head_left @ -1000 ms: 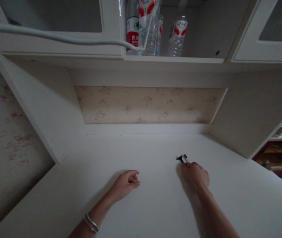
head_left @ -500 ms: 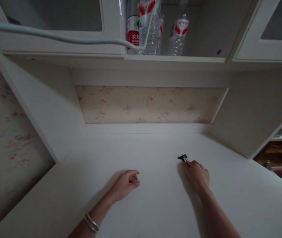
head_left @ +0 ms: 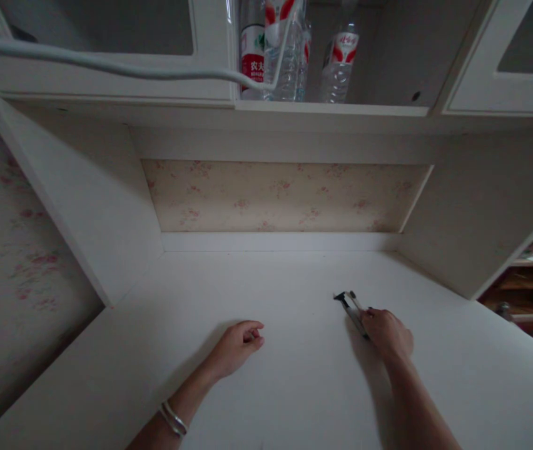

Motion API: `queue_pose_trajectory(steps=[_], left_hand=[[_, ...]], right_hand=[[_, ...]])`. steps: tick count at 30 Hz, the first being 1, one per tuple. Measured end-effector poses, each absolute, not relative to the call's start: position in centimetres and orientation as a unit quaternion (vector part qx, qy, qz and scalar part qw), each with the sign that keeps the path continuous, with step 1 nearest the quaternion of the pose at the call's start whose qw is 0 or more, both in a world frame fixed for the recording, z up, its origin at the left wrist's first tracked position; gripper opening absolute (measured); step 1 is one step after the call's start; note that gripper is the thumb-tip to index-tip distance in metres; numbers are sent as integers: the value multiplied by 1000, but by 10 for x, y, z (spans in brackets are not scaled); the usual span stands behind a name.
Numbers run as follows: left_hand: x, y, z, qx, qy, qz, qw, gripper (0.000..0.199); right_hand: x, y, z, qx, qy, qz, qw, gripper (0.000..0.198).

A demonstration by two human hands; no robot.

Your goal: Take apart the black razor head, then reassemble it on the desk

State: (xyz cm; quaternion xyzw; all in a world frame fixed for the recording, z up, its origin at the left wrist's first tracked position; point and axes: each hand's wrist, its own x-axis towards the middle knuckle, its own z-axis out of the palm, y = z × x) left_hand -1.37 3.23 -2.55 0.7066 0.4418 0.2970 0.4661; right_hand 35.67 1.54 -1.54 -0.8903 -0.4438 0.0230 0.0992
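On the white tabletop (head_left: 294, 387), my right hand (head_left: 388, 334) pinches a small slender tool (head_left: 353, 317). The tool has a dark T-shaped head pointing away to the left and two narrow arms that stand apart, one of them running under my fingers. Its exact kind is too small to make out. My left hand (head_left: 238, 347) rests on its side to the left, fingers loosely curled, with a gap between thumb and forefinger and nothing visible in it. Two silver bangles (head_left: 173, 419) circle the left wrist.
Overhead, a cabinet shelf (head_left: 332, 109) holds several clear plastic bottles (head_left: 339, 65). A white cable or tube (head_left: 130, 72) crosses in front of it. White side panels (head_left: 92, 206) flank the tabletop, and a floral back wall (head_left: 271, 197) closes it off.
My right hand has slid right and slightly toward me along the tool, so more of its arms show, spread apart. The left hand keeps its place.
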Motion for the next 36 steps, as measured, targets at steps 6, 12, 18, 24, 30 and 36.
queue_pose_trajectory(steps=[6,12,18,24,30,36], left_hand=[[-14,34,-26,710,445,296,459,38],[-13,32,-25,711,446,296,457,38],[-12,30,-22,712,452,293,450,37],[-13,30,-20,707,457,287,457,39],[-14,32,-22,711,448,291,458,38],[-14,33,-27,714,446,295,452,38]], right_hand=[[357,16,-14,-903,-417,10,101,42],[346,15,-10,-880,-460,-47,108,43],[323,15,-12,-845,-526,-44,81,40],[326,15,-15,-864,-497,-39,79,38],[332,14,-12,-882,-462,-25,90,40],[335,15,-12,-899,-427,-24,95,43]])
